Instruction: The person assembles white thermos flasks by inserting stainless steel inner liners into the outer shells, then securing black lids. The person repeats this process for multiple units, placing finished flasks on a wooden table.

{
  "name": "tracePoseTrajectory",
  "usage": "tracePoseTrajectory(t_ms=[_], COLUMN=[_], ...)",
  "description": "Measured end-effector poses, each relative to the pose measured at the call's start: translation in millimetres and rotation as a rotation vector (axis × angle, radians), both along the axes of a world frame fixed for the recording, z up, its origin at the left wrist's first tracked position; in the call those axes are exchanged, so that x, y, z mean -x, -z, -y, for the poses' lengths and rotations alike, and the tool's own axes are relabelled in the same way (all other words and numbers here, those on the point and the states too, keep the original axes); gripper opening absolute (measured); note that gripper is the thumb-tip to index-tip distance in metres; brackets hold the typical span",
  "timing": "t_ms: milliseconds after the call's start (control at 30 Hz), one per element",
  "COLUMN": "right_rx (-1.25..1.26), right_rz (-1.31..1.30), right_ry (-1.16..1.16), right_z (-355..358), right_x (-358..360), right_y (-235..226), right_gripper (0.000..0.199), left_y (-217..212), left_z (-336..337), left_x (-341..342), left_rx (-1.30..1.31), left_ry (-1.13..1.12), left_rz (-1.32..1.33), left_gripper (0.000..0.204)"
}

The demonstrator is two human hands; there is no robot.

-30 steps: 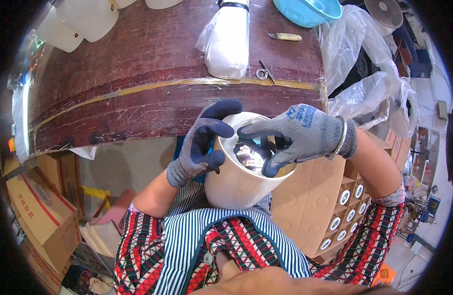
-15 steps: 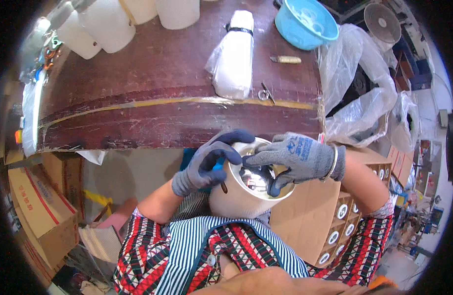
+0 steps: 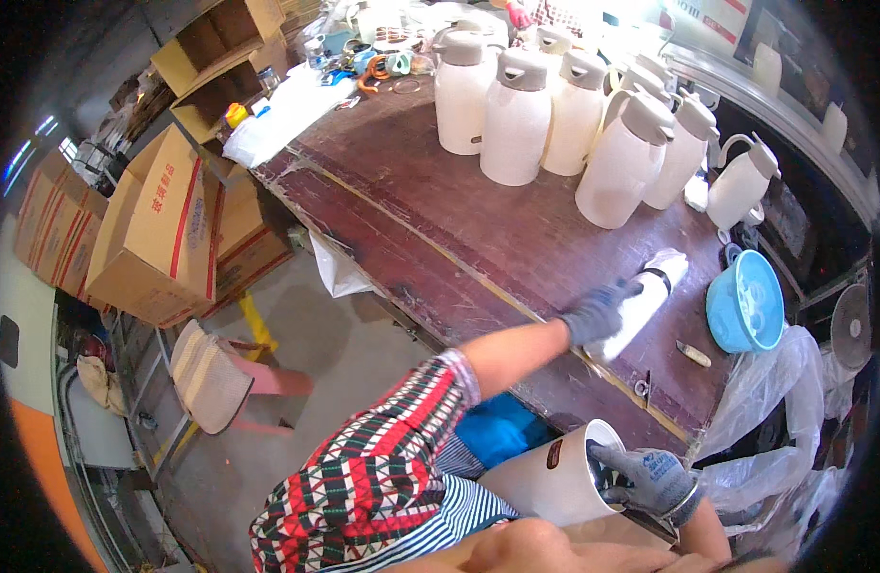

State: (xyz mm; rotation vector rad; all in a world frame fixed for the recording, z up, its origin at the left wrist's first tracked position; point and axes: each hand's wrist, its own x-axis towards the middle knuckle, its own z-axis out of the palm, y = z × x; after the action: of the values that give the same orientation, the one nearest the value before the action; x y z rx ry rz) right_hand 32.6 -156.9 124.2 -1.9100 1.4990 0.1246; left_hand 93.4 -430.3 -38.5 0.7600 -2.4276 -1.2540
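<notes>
A white cylindrical jug body [image 3: 545, 482] lies tilted in my lap, a small dark oval mark on its side. My right hand [image 3: 650, 477], in a grey-blue glove, grips its open rim, fingers partly inside the mouth; the jug's inner part is mostly hidden. My left hand [image 3: 597, 317], gloved too, reaches across the table to a white plastic-wrapped bundle [image 3: 638, 320] tied with a dark band. It overlaps the bundle's left side; blur hides how its fingers lie. Right of the bundle are a wooden-handled knife [image 3: 693, 354] and a small metal tool with a ring [image 3: 644, 386].
Several white jugs with grey lids [image 3: 516, 124] stand on the far part of the maroon table [image 3: 411, 162]. A blue basin [image 3: 745, 304] and clear plastic sheeting [image 3: 774, 401] are at the right. Cardboard boxes [image 3: 158, 229] and a cushioned stool [image 3: 211, 377] stand left.
My left hand has left the jug's rim and moved out to the wrapped bundle. My right hand stays at the jug's mouth, which now tips to the right. The view has turned left.
</notes>
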Motion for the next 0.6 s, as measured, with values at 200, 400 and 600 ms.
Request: tracePoseTrajectory(t_ms=[200,400,600], right_rx=[-0.013,0.059,-0.049], right_rz=[0.13,0.122,0.275], right_ry=[0.019,0.121,0.15], right_z=[1.4,19.5,27.7], right_x=[18.1,-9.2,-10.7], right_y=[0.6,-15.1,-14.6], right_gripper=[0.056,0.047,0.051], left_y=[-15.1,5.3,-26.9], left_z=[45.3,190.9,347.0], left_x=[-212.2,-371.1,-386.6], left_rx=[-0.968,-0.095,0.719], left_ry=[-0.143,-0.684,-1.074], left_rz=[-0.711,-0.593,0.542], left_gripper=[0.067,0.063,0.075])
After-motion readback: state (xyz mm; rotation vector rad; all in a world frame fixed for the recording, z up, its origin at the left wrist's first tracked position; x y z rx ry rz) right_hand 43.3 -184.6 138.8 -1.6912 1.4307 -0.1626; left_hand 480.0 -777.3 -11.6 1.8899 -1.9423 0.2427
